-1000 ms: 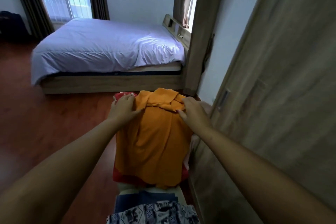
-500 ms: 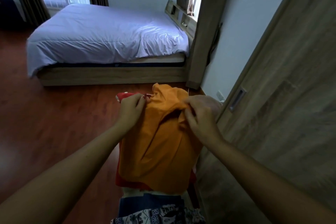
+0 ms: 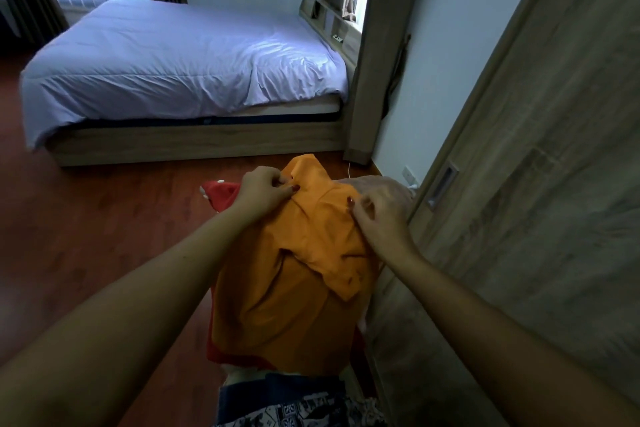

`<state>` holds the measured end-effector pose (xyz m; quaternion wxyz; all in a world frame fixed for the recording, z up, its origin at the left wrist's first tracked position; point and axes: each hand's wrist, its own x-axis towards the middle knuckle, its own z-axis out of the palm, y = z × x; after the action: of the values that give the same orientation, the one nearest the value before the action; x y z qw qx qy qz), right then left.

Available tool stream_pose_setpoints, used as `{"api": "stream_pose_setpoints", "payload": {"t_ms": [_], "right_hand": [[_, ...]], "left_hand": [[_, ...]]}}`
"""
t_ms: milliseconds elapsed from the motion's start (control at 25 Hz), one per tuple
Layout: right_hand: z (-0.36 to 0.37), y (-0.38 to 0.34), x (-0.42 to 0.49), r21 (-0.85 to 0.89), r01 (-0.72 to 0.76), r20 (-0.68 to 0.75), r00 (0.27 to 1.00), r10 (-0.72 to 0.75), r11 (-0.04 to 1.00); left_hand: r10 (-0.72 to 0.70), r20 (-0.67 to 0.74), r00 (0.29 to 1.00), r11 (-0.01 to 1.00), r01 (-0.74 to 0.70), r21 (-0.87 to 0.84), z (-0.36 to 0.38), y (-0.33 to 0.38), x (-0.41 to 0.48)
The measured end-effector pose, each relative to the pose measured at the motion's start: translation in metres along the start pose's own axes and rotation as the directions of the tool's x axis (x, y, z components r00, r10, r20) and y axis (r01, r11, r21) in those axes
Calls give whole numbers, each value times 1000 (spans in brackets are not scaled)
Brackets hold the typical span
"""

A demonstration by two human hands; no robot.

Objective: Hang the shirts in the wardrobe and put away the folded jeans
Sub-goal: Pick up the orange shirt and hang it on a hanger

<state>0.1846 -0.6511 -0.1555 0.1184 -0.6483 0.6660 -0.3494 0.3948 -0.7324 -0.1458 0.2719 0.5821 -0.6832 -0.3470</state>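
Observation:
An orange shirt (image 3: 294, 288) hangs in front of me, its collar flopped down in the middle. My left hand (image 3: 265, 191) pinches its upper left edge and my right hand (image 3: 375, 218) pinches the upper right edge, both shut on the cloth. Beneath it lies a red garment (image 3: 221, 196) on a pile of clothes; more red shows below the orange hem. A beige cloth (image 3: 384, 184) sits behind my right hand. The wooden wardrobe door (image 3: 519, 201) with a recessed handle (image 3: 441, 189) stands closed on the right. No jeans or hanger can be made out.
A bed (image 3: 187, 62) with a pale lilac cover fills the far side of the room. Reddish wood floor (image 3: 86, 236) stretches to the left. A wooden post (image 3: 375, 55) and white wall stand beyond the wardrobe. Patterned fabric (image 3: 298, 409) shows at the bottom edge.
Both hands have closed on the orange shirt's top and lifted it off the pile. The collar has folded down and the camera has moved closer.

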Motion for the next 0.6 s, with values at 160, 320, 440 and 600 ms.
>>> {"api": "stream_pose_setpoints", "payload": {"t_ms": [160, 320, 440, 600], "right_hand": [[21, -21, 55, 186, -555, 228, 827, 514, 810], [14, -38, 62, 298, -736, 391, 675, 625, 609], [-9, -57, 60, 425, -405, 160, 914, 374, 809], [-78, -102, 46, 656, -109, 76, 994, 78, 747]], "left_hand": [[264, 88, 961, 958, -250, -142, -7, -2, -17], [382, 199, 902, 913, -335, -232, -8, -6, -34], [312, 186, 932, 914, -241, -326, -9, -15, -36], [135, -24, 991, 937, -135, -323, -9, 0, -35]]}}
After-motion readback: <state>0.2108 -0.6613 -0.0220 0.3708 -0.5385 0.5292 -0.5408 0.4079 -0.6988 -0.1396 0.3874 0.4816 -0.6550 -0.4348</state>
